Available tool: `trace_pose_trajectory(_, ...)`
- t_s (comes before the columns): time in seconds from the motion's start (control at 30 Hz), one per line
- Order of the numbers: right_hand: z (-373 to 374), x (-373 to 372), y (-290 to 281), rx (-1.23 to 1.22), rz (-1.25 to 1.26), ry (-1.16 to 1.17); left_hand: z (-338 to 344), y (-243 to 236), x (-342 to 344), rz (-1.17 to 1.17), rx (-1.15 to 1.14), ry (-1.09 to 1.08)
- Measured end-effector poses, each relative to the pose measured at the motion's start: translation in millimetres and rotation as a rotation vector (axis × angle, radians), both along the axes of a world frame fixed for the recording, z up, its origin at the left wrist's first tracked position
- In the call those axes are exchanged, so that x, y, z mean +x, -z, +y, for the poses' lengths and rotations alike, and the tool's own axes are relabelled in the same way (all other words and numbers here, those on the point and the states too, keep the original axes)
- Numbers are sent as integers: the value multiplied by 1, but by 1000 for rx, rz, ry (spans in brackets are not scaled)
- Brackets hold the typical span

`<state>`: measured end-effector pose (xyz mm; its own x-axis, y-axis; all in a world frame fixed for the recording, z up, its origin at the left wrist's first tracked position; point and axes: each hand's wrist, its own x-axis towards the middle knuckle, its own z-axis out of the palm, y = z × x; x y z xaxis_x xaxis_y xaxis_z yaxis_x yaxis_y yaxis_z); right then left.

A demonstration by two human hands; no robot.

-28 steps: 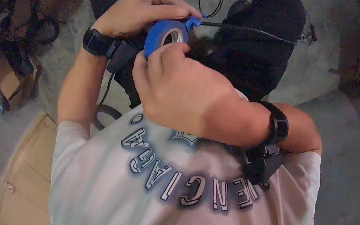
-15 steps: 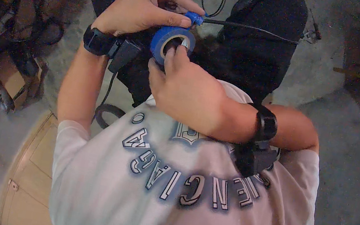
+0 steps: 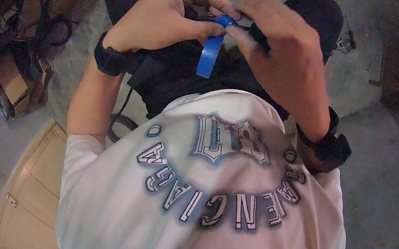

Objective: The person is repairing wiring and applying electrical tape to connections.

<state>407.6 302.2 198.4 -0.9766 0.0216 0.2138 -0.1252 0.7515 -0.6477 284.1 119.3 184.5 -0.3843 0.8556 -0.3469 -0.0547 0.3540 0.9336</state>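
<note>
Tan door (image 3: pixel 35 192), grey floor (image 3: pixel 375 175)

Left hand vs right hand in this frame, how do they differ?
Direction: the left hand comes in from the left, fingers pointing right; the right hand comes in from the right, fingers pointing left.
Light: the right hand looks darker than the left hand.
Shared: both bring their fingertips together at the blue tape, and both wrists wear dark straps.
</note>
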Motion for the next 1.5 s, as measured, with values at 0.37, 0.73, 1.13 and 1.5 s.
trace_pose_trajectory(0.37, -7, 4, 21, -61, 39, 8, 0, 5, 12, 145, -16, -106)
trace_pose_trajectory(0.73, -13, 0, 38, -17, 129, 34, -2, 9, 20, 720, 32, -75)
trace_pose_trajectory(1.13, -20, 4, 51, 58, 141, 50, -10, 15, 11, 69, -113, -190)
trace_pose_trajectory(1.5, -23, 6, 59, -13, 304, -9, 5, 29, -15, -489, -335, -140)
